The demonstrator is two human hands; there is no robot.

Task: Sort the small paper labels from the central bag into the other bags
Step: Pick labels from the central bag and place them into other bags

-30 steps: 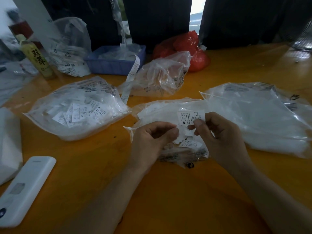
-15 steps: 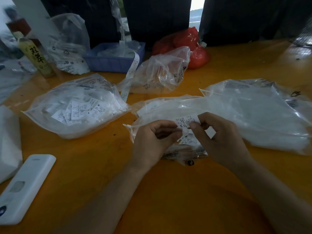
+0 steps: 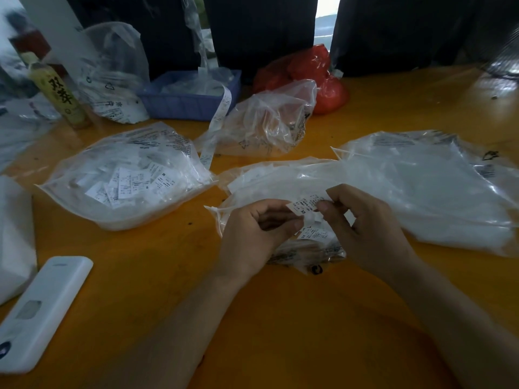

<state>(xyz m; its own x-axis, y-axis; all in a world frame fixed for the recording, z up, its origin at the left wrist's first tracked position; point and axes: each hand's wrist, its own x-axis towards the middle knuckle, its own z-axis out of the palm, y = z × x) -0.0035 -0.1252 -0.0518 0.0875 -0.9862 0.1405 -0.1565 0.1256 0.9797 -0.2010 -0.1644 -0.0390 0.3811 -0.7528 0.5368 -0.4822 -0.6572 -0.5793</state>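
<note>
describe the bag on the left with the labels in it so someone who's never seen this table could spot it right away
Start at the orange table and look left of the person's left hand. There lies a puffy clear plastic bag, between the white remote and the blue tray. Unlike the hazy white bags nearby, its printed paper labels show plainly through the plastic.

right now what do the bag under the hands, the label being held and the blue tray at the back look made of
Central bag: thin clear plastic film, glossy; it crinkles and shows the labels inside.
Label: looks like white matte paper with black print, pinched between the left hand and right hand, though coated fabric can't be ruled out.
Blue tray: probably rigid moulded plastic, with a ribbed or slotted wall.
</note>
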